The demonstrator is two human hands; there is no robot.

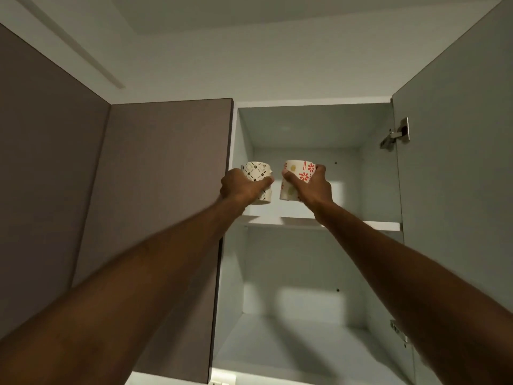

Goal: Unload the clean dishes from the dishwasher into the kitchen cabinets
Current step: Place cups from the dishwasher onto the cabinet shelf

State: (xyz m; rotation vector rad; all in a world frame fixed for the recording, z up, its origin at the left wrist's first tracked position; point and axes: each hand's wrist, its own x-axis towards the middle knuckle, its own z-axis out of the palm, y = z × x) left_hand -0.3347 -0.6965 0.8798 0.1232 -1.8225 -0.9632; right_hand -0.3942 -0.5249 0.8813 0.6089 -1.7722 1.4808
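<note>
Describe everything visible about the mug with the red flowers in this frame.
The red-flower mug is a short, straight-sided cream cylinder, apparently ceramic, printed with red daisy-like flowers, red dashes and pale yellow dots. No handle shows. The right hand grips it, thumb across the front and fingers round the far side. It is held roughly upright, slightly tilted, above the upper shelf of the open cabinet, apparently not yet set down, beside a second mug but apart from it.

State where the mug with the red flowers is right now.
In the head view, the red-flowered mug is held in the right hand just above the upper shelf of the open cabinet, beside the dark-patterned mug in the left hand.
</note>
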